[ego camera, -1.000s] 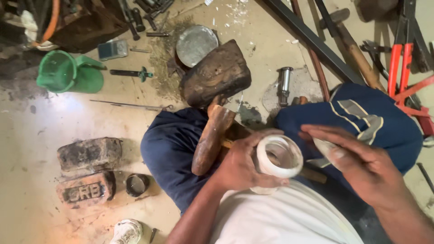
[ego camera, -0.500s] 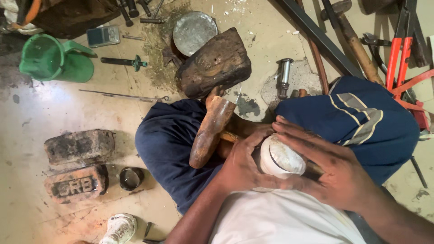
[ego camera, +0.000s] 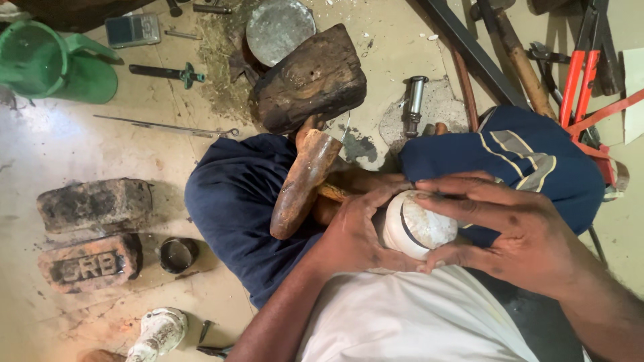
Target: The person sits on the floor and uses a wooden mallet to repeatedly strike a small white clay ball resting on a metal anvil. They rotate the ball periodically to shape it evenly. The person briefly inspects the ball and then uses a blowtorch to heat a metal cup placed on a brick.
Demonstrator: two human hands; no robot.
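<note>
In the head view, your right hand now lies over the round white ball-like piece with a dark groove around it. Its fingers are curled around the top and side and grip it. Your left hand cups the same piece from the other side, fingers closed against it. The piece sits in your lap, between your 2 knees in dark blue trousers, just above your white shirt.

1 second ago the right hand was flat and apart from the piece, and you could see its hollow open side. Half a second ago the hand came over it. Now the rounded side faces up, so I judge you turned and seated it in both hands.

The brown wooden mallet leans on your left knee as before, and the dark wooden block stays on the floor beyond it.
</note>
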